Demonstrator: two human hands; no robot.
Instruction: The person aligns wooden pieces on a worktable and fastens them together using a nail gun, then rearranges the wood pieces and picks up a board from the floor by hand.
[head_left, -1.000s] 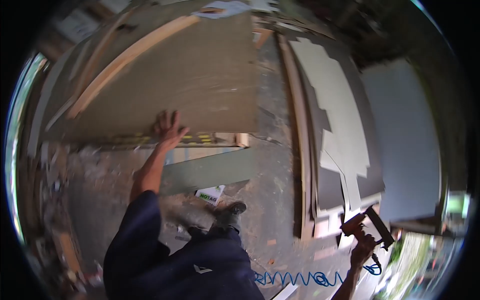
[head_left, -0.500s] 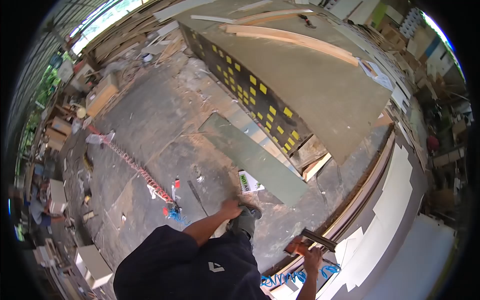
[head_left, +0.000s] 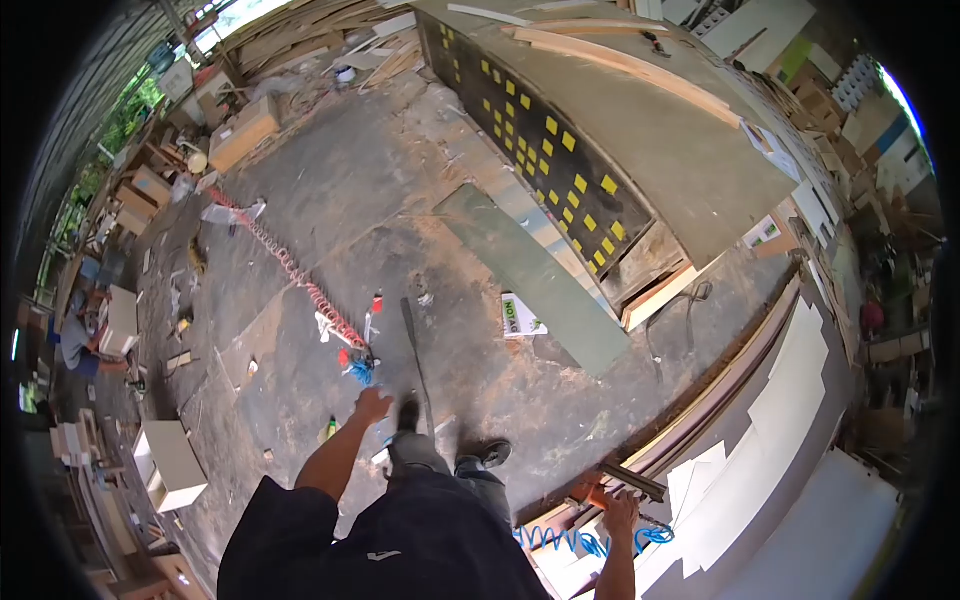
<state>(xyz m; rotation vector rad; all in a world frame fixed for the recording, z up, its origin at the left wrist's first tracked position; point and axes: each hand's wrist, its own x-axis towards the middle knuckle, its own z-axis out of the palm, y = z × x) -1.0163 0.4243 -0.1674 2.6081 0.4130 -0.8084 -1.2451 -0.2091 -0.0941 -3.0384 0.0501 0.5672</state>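
My right hand (head_left: pixel 621 512) is wrapped round the handle of an orange and black nail gun (head_left: pixel 598 492) at the lower right. A blue coiled hose (head_left: pixel 560 541) trails from the tool toward my body. My left hand (head_left: pixel 373 405) hangs over the floor with nothing visible in it; its fingers are too small to make out clearly. Just beyond it lie a blue coil end (head_left: pixel 360 371) and a red coiled hose (head_left: pixel 300 275) running to the upper left.
A large workbench (head_left: pixel 640 110) with yellow squares on its dark side stands at the upper right. A green-grey board (head_left: pixel 540 280) lies beside it. White sheets (head_left: pixel 770 400) are stacked at right. Another person (head_left: pixel 77 335) sits at far left, near a white box (head_left: pixel 168 466).
My left hand has left the bench top and now hangs over the floor. The view has turned toward the open floor at left. The nail gun stays in my right hand.
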